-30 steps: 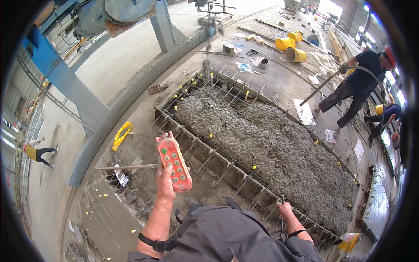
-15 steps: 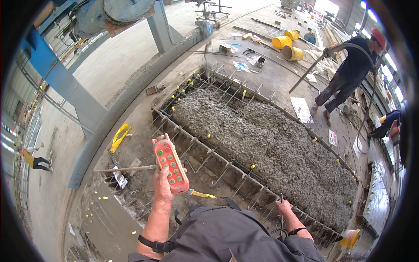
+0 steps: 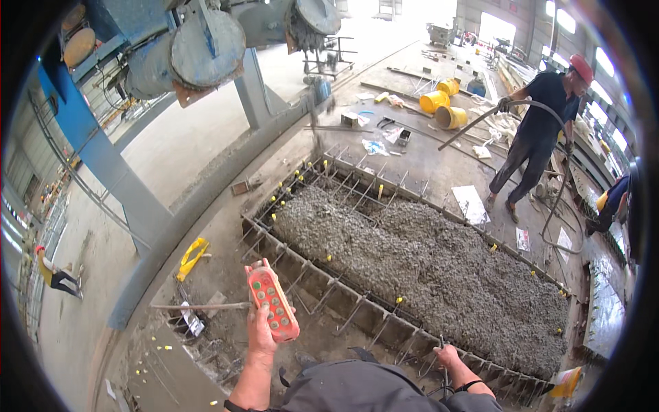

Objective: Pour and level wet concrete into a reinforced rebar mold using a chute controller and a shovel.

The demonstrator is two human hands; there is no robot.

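While concrete (image 3: 425, 254) covers most of the long mould (image 3: 312, 265), which stretches ahead of the right hand (image 3: 447, 357) and to the right of the left, the pour looks well advanced but unfinished. Its surface is lumpy and unlevelled, and bare reinforcing bars (image 3: 358, 182) show at the end farthest from the right fingers. Ahead and rightward of those fingers, a co-worker (image 3: 535, 127) grips a dark hose (image 3: 470, 128), its tip clear of the concrete. The left hand (image 3: 261, 333) has its fingers curled about a red controller (image 3: 273, 302), thumb over the button face; whether one is pressed cannot be told. The right fingers close around a thin dark cable or rod (image 3: 441, 340) at the mould's near edge.
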